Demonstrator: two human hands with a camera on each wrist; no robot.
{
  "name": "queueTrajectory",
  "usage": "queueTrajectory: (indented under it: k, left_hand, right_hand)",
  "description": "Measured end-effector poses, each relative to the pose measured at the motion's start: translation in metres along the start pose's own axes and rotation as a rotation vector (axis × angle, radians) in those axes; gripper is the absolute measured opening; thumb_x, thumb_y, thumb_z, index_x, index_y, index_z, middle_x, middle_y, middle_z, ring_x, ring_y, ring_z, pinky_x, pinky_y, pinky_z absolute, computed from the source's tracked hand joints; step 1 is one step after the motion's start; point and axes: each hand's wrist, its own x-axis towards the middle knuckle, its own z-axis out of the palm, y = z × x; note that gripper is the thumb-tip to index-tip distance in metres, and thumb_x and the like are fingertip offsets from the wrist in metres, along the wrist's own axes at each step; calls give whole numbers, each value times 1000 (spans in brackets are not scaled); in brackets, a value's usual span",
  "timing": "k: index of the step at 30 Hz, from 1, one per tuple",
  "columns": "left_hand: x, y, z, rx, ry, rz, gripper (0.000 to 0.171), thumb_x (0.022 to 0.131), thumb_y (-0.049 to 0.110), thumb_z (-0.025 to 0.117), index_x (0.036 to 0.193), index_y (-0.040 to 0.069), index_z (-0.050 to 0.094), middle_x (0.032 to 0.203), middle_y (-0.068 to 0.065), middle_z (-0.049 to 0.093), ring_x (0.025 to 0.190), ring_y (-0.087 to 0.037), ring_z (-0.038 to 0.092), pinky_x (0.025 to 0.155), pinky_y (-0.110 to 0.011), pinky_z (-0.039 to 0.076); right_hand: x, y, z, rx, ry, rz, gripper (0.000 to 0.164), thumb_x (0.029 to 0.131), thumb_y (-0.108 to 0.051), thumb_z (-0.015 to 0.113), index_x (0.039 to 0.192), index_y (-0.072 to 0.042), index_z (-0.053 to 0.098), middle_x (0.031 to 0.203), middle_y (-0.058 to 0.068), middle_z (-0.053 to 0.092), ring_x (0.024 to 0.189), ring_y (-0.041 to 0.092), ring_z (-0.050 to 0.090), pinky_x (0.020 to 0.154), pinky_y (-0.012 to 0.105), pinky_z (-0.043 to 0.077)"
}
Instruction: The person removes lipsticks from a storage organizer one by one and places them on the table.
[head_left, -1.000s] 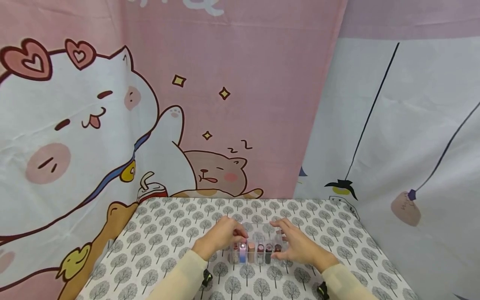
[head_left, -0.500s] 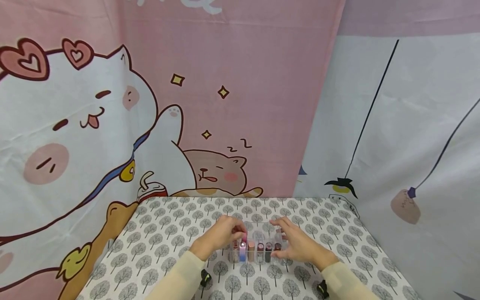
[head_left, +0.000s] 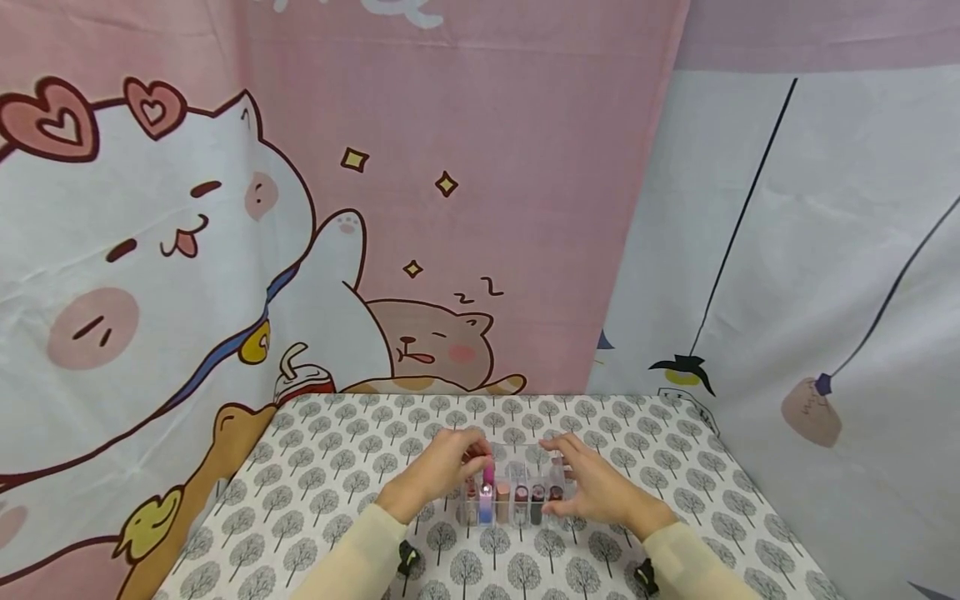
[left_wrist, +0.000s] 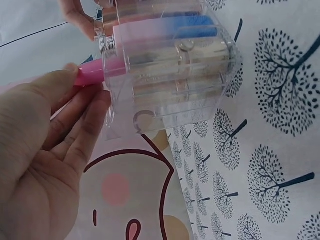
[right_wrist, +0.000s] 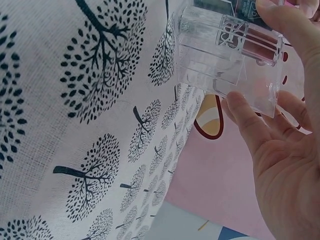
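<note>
A clear plastic lipstick organizer (head_left: 512,518) stands on the tree-print tablecloth, holding a row of lipsticks. My left hand (head_left: 442,462) is at its left part, pinching a bright pink lipstick tube (left_wrist: 92,73) between thumb and fingers. That tube's lower end is still inside the organizer, behind a pink-to-blue lipstick (head_left: 486,505). At the right end, my right hand (head_left: 596,489) grips the organizer, its thumb (right_wrist: 272,14) on the front and its fingers along the side and back. Further along the row are a peach lipstick (head_left: 502,503) and several dark-capped ones.
The patterned tablecloth (head_left: 337,467) spreads around the organizer on every side. A pink cartoon curtain (head_left: 525,208) hangs right behind the table's far edge, and a pale curtain (head_left: 750,250) hangs at the right.
My left hand has risen slightly, drawing the pink tube upward so more of it shows above the row. The right hand and the organizer have stayed in place.
</note>
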Motion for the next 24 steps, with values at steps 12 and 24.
queueTrajectory:
  k: [12, 24]
  left_hand:
    - [-2, 1, -6, -4, 105, 49, 13, 116, 20, 74, 125, 12, 80, 114, 1, 87, 106, -10, 82, 101, -30, 73]
    - [-5, -3, -12, -1, 318, 125, 13, 112, 13, 79, 124, 8, 78, 112, -1, 84, 100, -14, 80, 93, -28, 73]
  right_hand:
    - [1, 2, -2, 33, 8, -7, 103, 87, -44, 105, 169, -12, 52, 170, 13, 57, 134, 42, 77, 107, 53, 73]
    - [-1, 1, 0, 46, 4, -10, 106, 86, -47, 105, 171, -13, 51, 173, 15, 56, 133, 44, 78, 107, 55, 72]
